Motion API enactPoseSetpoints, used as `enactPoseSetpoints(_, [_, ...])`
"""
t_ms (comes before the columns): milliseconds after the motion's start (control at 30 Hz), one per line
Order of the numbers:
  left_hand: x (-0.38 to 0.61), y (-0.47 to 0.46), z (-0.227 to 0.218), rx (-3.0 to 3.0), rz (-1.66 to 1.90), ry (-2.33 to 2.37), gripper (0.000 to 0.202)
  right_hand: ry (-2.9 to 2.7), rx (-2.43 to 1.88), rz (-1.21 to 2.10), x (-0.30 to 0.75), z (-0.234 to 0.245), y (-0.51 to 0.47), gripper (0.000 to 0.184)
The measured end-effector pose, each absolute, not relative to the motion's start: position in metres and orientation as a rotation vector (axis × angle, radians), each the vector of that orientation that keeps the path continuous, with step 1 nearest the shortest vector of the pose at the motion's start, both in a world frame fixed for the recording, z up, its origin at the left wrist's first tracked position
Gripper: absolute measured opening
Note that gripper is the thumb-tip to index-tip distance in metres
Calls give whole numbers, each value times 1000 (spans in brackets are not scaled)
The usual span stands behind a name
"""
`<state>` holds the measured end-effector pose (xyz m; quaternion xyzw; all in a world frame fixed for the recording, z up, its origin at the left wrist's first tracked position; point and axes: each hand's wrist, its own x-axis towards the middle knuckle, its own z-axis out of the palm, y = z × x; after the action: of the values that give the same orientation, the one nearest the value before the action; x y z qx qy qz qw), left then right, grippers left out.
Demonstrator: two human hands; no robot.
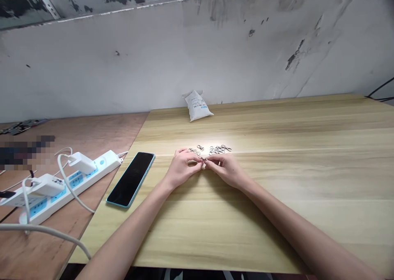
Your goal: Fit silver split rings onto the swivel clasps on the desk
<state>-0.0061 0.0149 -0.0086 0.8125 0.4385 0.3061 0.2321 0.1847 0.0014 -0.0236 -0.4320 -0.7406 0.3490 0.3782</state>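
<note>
Both of my hands rest on a light wooden table (277, 198), fingertips meeting. My left hand (182, 167) and my right hand (224, 167) each pinch a small metal clasp (203, 158) between thumb and fingers. Just beyond my fingers lies a loose heap of several small silver clasps and rings (219, 149), with a few more clasps (197, 149) to its left.
A small white bag (197, 105) stands at the table's far edge against the wall. A dark phone (131, 178) with a blue rim lies left of my left hand. On the brown table to the left sits a white power strip (66, 180) with chargers and cables.
</note>
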Motion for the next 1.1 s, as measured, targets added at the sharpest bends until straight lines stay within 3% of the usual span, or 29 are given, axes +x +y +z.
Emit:
enactPoseSetpoints(833, [-10, 19, -16, 2266, 897, 1192, 8, -1944, -1093, 840, 182, -20, -1, 32])
enactPoseSetpoints(1100, [-11, 20, -18, 2323, 978, 1230, 5, -1932, -1298, 784, 183, -19, 1, 29])
